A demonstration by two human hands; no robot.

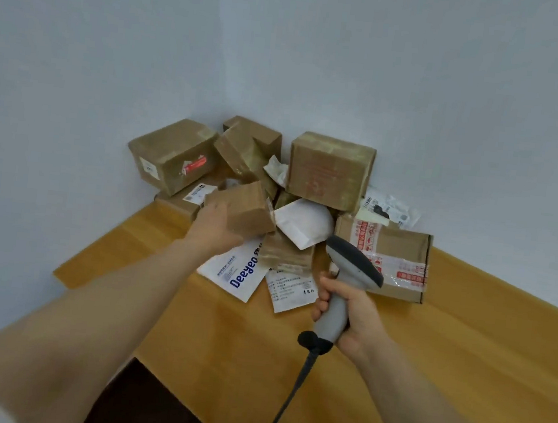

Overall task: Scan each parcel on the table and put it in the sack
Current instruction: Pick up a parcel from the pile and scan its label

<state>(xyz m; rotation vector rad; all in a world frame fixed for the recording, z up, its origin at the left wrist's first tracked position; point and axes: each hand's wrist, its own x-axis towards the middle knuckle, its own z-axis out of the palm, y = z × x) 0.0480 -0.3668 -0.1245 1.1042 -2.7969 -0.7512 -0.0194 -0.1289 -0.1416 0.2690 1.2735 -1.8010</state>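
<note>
1. Your left grip (pixel 216 220) reaches forward, holding a small brown parcel (pixel 248 208) above the pile (pixel 330 172) at the desk (pixel 464 334) corner.
2. Your right grip (pixel 350 310) wraps around the scanner (pixel 351 263) handle.
3. Motion blur hides the left finger placement.

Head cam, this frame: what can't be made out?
- Sack: nowhere in the head view; outside the frame.
- Small box in the left hand: motion-blurred, no label shows.
- Scanner in the right hand: window faces away; cable cut by the bottom edge.
- Label print on the piled parcels: too small to read.
</note>
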